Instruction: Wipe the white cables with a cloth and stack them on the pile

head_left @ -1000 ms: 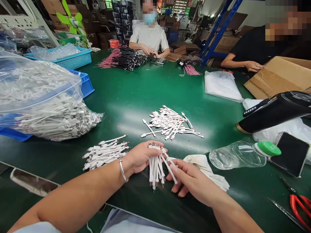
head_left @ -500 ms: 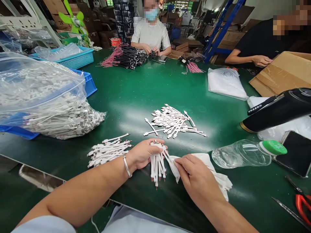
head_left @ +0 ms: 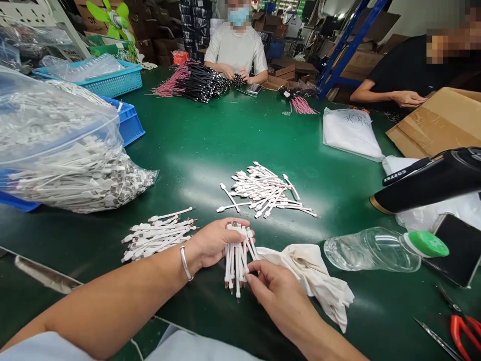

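My left hand is closed round a bundle of short white USB cables. Their metal plugs point up by the thumb, and the reddish wire ends hang toward me. At the bundle's lower right, my right hand has thumb and forefinger pinched on a white cable, though the fingertips partly hide it. A crumpled white cloth lies just beyond that hand. One pile of the same cables is left of my left hand; a looser pile lies farther out.
A clear bag of cables fills the left side in a blue tray. To the right lie a plastic bottle, a black tumbler, a phone and red-handled scissors. Two people work across the green table.
My right hand has let go of the cloth and moved left to the cables' lower ends. The cloth now lies loose on the table. My left hand keeps the bundle; the view has shifted slightly.
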`<state>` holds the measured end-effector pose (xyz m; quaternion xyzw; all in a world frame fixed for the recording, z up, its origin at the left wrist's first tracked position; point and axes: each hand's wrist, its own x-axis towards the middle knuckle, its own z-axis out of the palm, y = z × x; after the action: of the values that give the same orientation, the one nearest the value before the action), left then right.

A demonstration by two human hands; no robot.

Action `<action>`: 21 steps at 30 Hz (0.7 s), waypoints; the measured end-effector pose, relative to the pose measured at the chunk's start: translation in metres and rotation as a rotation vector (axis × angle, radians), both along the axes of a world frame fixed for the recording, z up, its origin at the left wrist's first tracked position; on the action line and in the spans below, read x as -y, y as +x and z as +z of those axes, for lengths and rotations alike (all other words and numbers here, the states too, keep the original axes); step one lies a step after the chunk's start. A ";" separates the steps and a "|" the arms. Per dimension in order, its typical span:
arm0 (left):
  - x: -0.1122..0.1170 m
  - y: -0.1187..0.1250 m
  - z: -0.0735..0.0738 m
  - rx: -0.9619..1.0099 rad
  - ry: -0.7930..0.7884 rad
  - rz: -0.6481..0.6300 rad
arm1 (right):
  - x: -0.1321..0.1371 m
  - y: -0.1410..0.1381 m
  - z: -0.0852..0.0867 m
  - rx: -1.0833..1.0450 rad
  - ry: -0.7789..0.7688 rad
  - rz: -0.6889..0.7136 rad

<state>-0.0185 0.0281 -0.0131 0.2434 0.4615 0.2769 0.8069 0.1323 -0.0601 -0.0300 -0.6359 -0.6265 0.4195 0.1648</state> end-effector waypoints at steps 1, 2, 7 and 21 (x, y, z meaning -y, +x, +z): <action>-0.001 0.000 0.000 0.001 -0.004 0.003 | 0.000 0.002 -0.001 -0.029 -0.051 -0.011; -0.001 0.000 0.000 0.004 -0.007 0.006 | 0.000 0.003 -0.001 -0.054 -0.099 -0.016; -0.003 0.001 0.002 0.020 -0.028 0.012 | -0.002 0.003 0.009 -0.020 -0.154 -0.004; -0.006 -0.002 -0.001 0.084 -0.049 -0.055 | -0.011 0.019 0.030 -0.360 -0.349 -0.140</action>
<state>-0.0202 0.0340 -0.0142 0.2244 0.4269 0.2535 0.8385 0.1515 -0.0490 0.0001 -0.6116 -0.4597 0.6152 0.1901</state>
